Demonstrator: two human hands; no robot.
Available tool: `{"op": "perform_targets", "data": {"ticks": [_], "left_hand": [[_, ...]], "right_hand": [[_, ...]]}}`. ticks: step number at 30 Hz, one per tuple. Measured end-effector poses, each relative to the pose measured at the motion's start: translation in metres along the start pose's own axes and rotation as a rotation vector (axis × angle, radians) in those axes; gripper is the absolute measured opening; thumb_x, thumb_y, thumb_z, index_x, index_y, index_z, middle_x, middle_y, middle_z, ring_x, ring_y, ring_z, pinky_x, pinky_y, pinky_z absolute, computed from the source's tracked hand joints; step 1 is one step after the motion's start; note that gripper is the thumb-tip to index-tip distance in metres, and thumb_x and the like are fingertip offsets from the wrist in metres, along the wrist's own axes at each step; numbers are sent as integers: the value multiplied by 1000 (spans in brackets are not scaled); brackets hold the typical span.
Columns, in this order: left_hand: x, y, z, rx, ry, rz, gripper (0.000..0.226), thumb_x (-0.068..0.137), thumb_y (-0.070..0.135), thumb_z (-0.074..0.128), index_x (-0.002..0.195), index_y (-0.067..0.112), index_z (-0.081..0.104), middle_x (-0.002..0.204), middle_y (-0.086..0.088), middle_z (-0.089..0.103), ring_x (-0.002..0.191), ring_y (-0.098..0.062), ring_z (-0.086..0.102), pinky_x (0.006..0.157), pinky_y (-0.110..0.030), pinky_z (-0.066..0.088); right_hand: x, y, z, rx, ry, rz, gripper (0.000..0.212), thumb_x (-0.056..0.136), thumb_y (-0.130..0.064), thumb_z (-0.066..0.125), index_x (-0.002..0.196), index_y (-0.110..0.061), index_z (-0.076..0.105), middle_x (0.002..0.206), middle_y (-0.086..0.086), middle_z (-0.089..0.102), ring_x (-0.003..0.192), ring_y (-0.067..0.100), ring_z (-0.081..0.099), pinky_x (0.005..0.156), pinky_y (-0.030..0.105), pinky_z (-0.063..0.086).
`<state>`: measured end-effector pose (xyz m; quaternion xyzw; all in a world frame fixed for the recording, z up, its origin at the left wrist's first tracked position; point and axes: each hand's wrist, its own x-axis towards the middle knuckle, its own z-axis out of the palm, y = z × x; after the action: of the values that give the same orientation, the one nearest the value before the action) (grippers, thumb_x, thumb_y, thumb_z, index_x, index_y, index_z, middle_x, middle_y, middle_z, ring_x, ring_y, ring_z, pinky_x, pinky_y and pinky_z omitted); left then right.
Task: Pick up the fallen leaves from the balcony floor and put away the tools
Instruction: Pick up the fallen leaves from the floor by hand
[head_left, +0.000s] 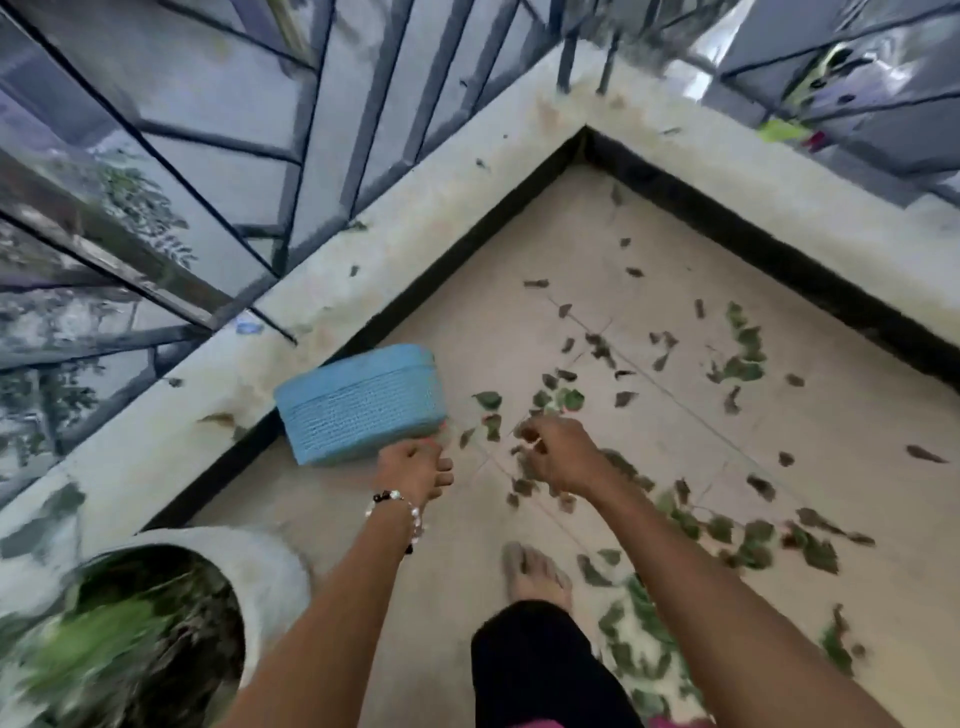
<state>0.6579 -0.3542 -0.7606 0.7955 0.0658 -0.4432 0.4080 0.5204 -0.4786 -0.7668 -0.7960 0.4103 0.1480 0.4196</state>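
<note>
Leaves (737, 366) lie scattered over the tan tiled balcony floor (519, 322) in your head view, thickest from the middle of the floor toward the right and lower right, with a few strays up on the pale concrete ledge (467, 192) that runs along both sides of the corner. Your left hand (415, 465) is curled round the edge of a blue woven basket (361, 402), holding it tilted just beside the black skirting at the foot of the ledge; whether the basket touches the floor you cannot tell through the blur. A beaded bracelet (397, 506) sits on that wrist. Your right hand (558, 452) reaches out just beside the basket with its fingers curled and pinched together; small leaf pieces show at the fingertips, though the blur makes it hard to tell how much is held. Below the hands, your bare foot (535, 574) stands on the floor with leaves near it on the right. At lower left a round grey planter (249, 561) holds green growth, heavily blurred. Dark metal railing (311, 130) rises from the ledge at the top and left.
</note>
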Motion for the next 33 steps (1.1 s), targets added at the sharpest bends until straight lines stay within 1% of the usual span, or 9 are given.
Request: {"op": "perform_targets", "data": {"ticks": [8, 11, 13, 15, 20, 23, 27, 30, 33], "left_hand": [[158, -98, 46, -113, 109, 2, 21, 95, 14, 58, 74, 10, 62, 61, -6, 61, 38, -13, 52, 35, -15, 35], [181, -112, 56, -213, 204, 45, 18, 92, 15, 62, 75, 10, 63, 56, -4, 61, 31, -9, 46, 35, -15, 33], [186, -120, 62, -256, 262, 65, 24, 90, 18, 64, 67, 13, 63, 52, -2, 61, 33, -13, 47, 41, -19, 37], [187, -123, 66, -301, 297, 72, 31, 88, 22, 64, 58, 16, 62, 48, 0, 61, 36, -19, 50, 49, -25, 41], [189, -108, 63, -353, 368, 52, 33, 81, 24, 56, 53, 9, 66, 44, -3, 63, 40, -22, 58, 58, -32, 54], [193, -100, 60, -359, 336, 70, 29, 76, 23, 51, 60, 7, 68, 52, -5, 66, 39, -23, 56, 59, -34, 55], [199, -111, 61, -411, 245, 47, 24, 85, 14, 50, 64, 9, 61, 54, -3, 62, 34, -19, 48, 41, -22, 39], [197, -119, 68, -480, 165, -13, 25, 91, 17, 49, 72, 4, 57, 49, -5, 55, 29, -18, 43, 35, -16, 32], [189, -118, 83, -424, 17, 0, 41, 97, 37, 50, 80, 2, 64, 64, -13, 69, 45, -28, 61, 42, -30, 52]], "right_hand": [[164, 74, 103, -437, 39, -281, 72, 89, -9, 59, 151, -22, 24, 160, 10, 10, 143, 34, 15, 116, 40, 22], [183, 91, 121, -573, 108, -437, 54, 91, -12, 54, 144, -14, 42, 154, 12, 30, 136, 36, 30, 110, 40, 35], [183, 98, 126, -586, 199, -584, 36, 83, -4, 58, 118, -6, 66, 130, 16, 58, 111, 36, 53, 89, 35, 49], [180, 97, 124, -547, 258, -651, 29, 76, -11, 52, 96, -7, 74, 104, 11, 69, 89, 30, 58, 73, 32, 49], [179, 70, 130, -224, 372, -531, 22, 83, -12, 60, 101, -14, 74, 100, 5, 73, 94, 25, 64, 83, 28, 45], [174, 64, 153, -512, 194, -619, 31, 84, -23, 43, 95, -16, 71, 98, 3, 71, 89, 27, 60, 76, 33, 49], [166, 78, 169, -726, 255, -713, 33, 79, -16, 37, 81, -11, 70, 81, 5, 68, 71, 26, 57, 51, 32, 48], [158, 76, 153, -523, 307, -644, 21, 83, -9, 56, 92, -10, 74, 90, 6, 72, 84, 23, 62, 70, 28, 46], [145, 72, 132, 143, 385, -409, 17, 81, -6, 72, 97, -12, 76, 91, -1, 75, 76, -7, 63, 77, 10, 46]]}}
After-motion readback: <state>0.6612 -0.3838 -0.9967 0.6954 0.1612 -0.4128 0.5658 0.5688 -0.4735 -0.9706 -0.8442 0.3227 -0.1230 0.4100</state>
